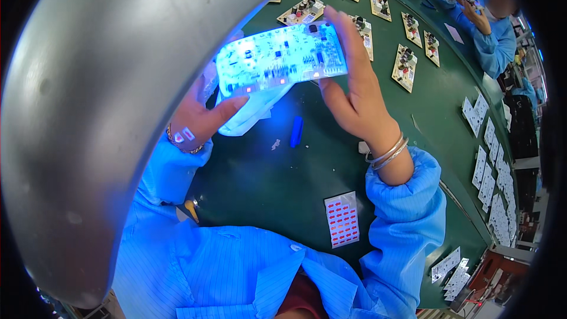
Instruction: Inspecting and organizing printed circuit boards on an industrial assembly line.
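Note:
A circuit board (280,62) is lit bright blue, its small parts facing up. My right hand (354,80) grips its right end, thumb at the lower edge and fingers along the far side. Beneath the board's left part bunches a white cloth (251,117). My left hand (204,115) is closed on this cloth beside the board's lower left corner. Its thumb shows, but its other fingers are mostly hidden by the grey lamp housing (88,94). Two small stickers (183,134) are on the back of that hand.
Several populated boards (404,68) stand across the far green table (277,183). White boards (487,183) lie at the right edge. A sheet of red arrow stickers (342,220), a blue stick-like piece (296,132) and a yellow-handled tool (191,210) are nearer. A co-worker (493,35) sits at far right.

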Available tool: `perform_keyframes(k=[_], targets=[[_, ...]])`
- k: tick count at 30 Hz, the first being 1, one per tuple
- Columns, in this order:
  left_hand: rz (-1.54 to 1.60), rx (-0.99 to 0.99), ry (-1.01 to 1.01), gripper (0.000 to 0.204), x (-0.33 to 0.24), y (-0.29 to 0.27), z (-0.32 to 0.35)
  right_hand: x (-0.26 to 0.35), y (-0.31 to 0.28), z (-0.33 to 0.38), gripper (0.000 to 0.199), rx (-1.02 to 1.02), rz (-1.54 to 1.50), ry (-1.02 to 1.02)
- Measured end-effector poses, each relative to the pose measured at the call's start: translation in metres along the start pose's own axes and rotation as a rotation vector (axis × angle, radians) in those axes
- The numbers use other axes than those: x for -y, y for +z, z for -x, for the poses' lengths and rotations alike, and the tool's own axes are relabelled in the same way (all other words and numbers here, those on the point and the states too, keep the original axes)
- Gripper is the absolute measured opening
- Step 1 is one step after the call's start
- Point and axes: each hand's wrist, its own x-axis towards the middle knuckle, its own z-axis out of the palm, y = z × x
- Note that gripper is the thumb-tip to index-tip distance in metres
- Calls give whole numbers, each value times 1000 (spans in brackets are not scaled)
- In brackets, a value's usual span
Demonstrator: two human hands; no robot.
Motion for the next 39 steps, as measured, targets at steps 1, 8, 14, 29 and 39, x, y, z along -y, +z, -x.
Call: perform_keyframes(k=[1, 8, 14, 29, 39], targets=[[50, -2, -125, 73, 1, 3, -1, -4, 1, 3, 64, 4, 46, 46], [554, 238, -848, 56, 13, -10, -7, -1, 5, 4, 41, -15, -308, 598], [1103, 296, -827, 55, 21, -11, -4, -8, 4, 3, 36, -84, -607, 743], [1138, 256, -709, 59, 17, -5, 0, -7, -1, 2, 29, -28, -1489, 922], [1335, 180, -770, 55, 17, 0, -1, 13, -2, 1, 19, -46, -1705, 861]])
